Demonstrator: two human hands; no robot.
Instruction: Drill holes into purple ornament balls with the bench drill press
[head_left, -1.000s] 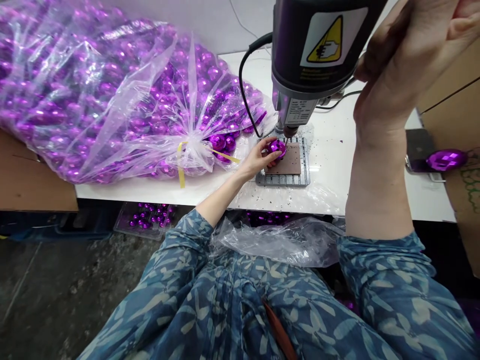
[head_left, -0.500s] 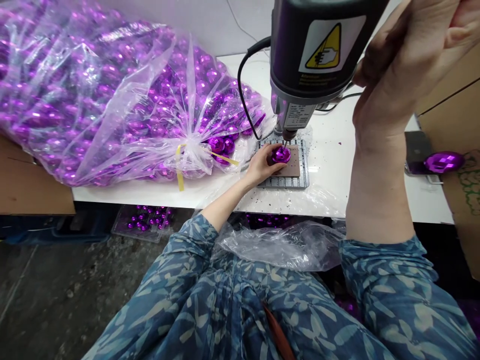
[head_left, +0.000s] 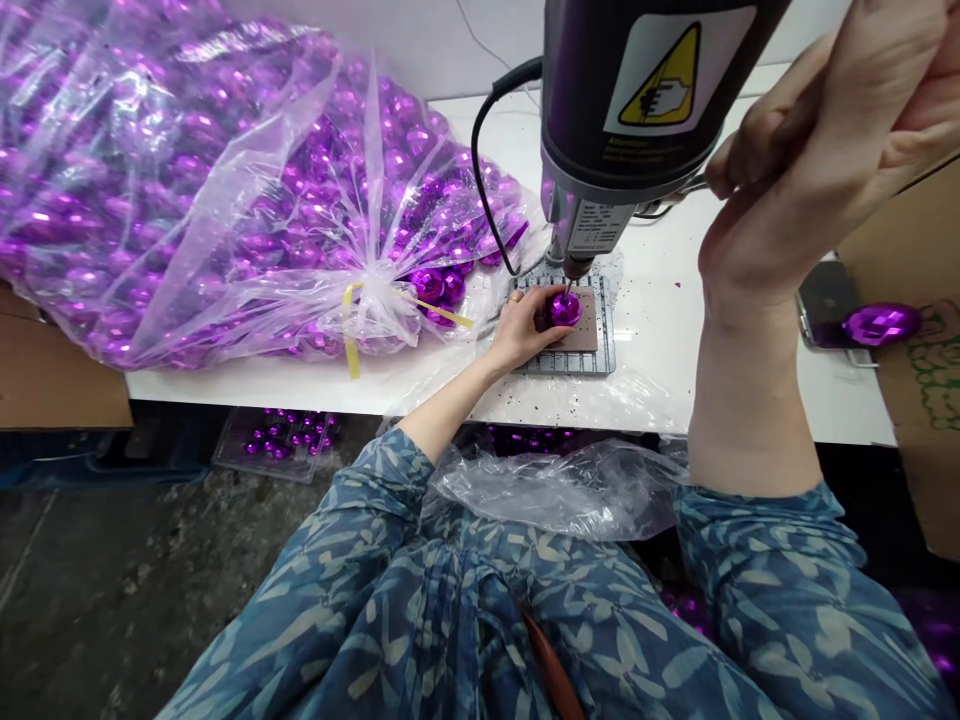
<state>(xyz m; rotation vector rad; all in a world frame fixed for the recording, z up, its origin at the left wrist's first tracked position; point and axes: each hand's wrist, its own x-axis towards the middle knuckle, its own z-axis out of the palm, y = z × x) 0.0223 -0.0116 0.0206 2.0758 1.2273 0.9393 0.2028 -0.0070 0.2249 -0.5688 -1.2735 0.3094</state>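
My left hand (head_left: 525,325) has its fingers curled round a shiny purple faceted ball (head_left: 565,309). The ball rests on a brown board (head_left: 583,335), which lies on the slotted grey base (head_left: 606,352) of a drill press. The thin drill bit (head_left: 569,286) points down at the top of the ball; whether it has entered cannot be made out. Above stands the black motor housing (head_left: 592,165) with a yellow warning label. At the right, my right hand (head_left: 817,150) is closed round the drill press handle (head_left: 696,183), mostly hidden by the fingers.
A large clear bag (head_left: 225,200) of purple balls covers the table's left side, tied with yellow tape. A phone (head_left: 825,300) and a purple faceted piece (head_left: 883,324) lie at the right by a cardboard box (head_left: 930,400). Dark chips surround the base; a plastic sheet (head_left: 555,490) hangs over the front edge.
My right hand has dropped slightly with the handle. My left hand still holds the purple ball under the bit. The whole view has shifted a little.
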